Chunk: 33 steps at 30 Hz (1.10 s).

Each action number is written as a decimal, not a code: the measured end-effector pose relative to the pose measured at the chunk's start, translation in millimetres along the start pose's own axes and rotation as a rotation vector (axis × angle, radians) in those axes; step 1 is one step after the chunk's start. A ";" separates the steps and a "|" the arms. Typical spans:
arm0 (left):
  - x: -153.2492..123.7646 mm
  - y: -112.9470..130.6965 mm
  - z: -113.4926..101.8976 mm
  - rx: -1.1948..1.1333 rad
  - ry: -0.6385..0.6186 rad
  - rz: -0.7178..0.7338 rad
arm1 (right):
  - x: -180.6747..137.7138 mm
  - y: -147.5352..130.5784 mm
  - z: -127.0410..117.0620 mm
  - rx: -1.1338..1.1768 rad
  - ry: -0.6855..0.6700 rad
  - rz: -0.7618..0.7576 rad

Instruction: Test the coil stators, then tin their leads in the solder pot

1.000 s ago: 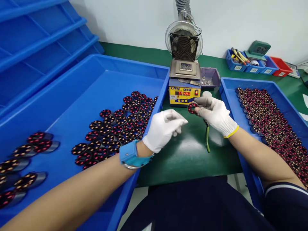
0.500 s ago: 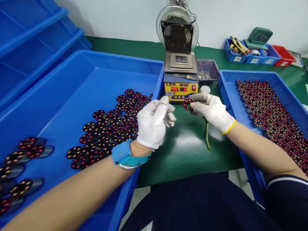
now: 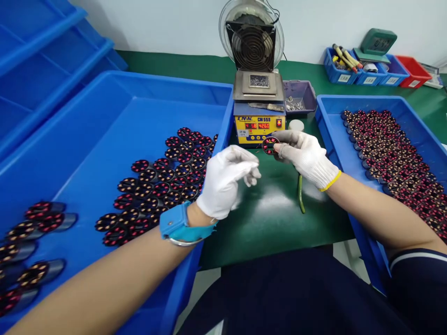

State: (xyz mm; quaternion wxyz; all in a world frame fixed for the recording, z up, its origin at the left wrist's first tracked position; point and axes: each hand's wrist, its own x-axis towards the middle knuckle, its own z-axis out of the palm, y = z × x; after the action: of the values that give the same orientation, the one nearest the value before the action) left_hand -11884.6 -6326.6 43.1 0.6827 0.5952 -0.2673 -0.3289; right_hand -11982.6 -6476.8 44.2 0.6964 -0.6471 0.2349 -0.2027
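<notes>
My right hand (image 3: pixel 302 151), in a white glove with bare fingertips, holds a black ring-shaped part (image 3: pixel 268 145) with red segments by its edge, in front of the solder pot (image 3: pixel 260 122). To the left, my gloved left hand (image 3: pixel 228 179) hovers apart from that part. Its thumb and forefinger come together and the other fingers curl; anything between them is too small to make out. Below my right hand lies a green-handled tool (image 3: pixel 301 195), its head hidden. A white round lid or cap (image 3: pixel 296 124) sits behind my right hand.
At left, a large blue tray (image 3: pixel 101 116) holds several similar round parts (image 3: pixel 162 174); another blue tray (image 3: pixel 333 123) at right holds dense rows. A fan (image 3: pixel 254 46) stands behind the pot. Beside it is a purple bin (image 3: pixel 307 90). Small bins (image 3: pixel 414 72) and a clock (image 3: pixel 379 42) stand farther back.
My left hand's thumb and forefinger have turned from pointing up to pointing right, towards the ring-shaped part. My right hand keeps its hold on the part, almost in place. The view has shifted slightly.
</notes>
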 end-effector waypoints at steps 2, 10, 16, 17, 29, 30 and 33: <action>2.1 -0.7 1.1 0.028 0.047 -0.040 | -0.7 -0.3 1.0 0.017 -0.017 0.008; -8.6 2.5 8.4 0.194 -0.170 -0.088 | 4.5 3.7 -2.9 0.004 0.022 -0.012; -0.8 5.7 13.8 0.226 0.005 -0.139 | -0.4 0.5 2.9 -0.010 0.004 -0.001; -0.5 5.7 15.4 0.236 -0.024 -0.167 | -1.8 -0.1 5.3 -0.025 0.009 -0.023; 7.9 -2.3 1.5 0.205 0.327 0.177 | -11.6 0.4 10.2 -0.173 0.036 -0.138; 6.2 -2.6 3.1 0.276 0.287 0.172 | -12.4 1.5 10.5 -0.183 0.025 -0.159; 0.7 -5.9 7.3 0.378 0.227 0.255 | -13.4 2.9 10.9 -0.205 0.000 -0.193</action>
State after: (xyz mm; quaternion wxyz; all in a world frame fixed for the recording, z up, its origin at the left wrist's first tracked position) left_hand -11890.5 -6332.2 38.3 0.6208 0.7070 -0.3185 -0.1154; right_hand -11987.0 -6460.0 42.7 0.6039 -0.7345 0.1910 -0.2436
